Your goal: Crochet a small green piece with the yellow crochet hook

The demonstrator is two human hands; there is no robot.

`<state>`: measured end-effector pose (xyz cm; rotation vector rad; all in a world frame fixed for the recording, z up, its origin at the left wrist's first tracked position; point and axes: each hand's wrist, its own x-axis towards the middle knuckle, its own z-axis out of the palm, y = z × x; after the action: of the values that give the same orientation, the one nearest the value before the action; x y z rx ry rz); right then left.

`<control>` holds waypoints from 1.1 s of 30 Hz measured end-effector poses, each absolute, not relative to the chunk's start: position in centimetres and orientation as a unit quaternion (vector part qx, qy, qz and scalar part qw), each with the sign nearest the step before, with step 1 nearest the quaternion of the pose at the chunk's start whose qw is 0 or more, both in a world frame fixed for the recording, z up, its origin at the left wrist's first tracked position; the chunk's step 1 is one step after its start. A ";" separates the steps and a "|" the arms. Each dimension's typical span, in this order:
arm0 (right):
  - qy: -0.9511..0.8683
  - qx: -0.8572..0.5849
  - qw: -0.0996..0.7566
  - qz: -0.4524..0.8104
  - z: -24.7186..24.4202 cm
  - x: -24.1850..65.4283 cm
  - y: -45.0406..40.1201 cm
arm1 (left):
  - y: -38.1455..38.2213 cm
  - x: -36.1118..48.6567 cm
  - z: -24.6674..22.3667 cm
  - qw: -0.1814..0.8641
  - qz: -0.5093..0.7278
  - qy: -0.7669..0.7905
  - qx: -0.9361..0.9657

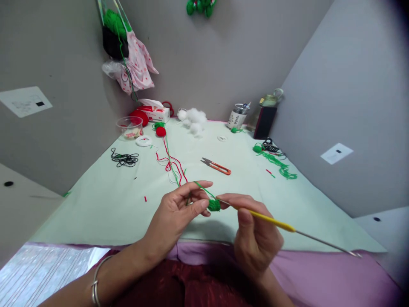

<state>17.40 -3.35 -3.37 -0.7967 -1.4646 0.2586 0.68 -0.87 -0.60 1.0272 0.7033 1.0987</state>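
Between thumb and fingers, my left hand pinches a small green crochet piece. Green yarn passes over its raised index finger and down to the piece. My right hand grips a crochet hook by its yellow handle, pen-fashion. One metal end of the hook meets the top of the green piece; the other end sticks out to the lower right. Whether the hook tip is inside a stitch is too small to tell. Just beyond my hands lie orange-handled thread snips.
Red, white and green strands trail from a red ball. A tangled black cord lies left. Behind are a clear tub, a tissue box, white stuffing, a can and a bottle. Green yarn lies right.
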 end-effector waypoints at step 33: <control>-0.678 -0.324 0.637 0.173 -2.5 18.5 -4.6 | -1.7 0.7 0.4 0.656 0.478 0.336 0.478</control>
<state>18.47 -4.60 -2.46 -0.7403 -1.5486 0.3955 0.73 -1.66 0.38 1.0844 0.7610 1.0832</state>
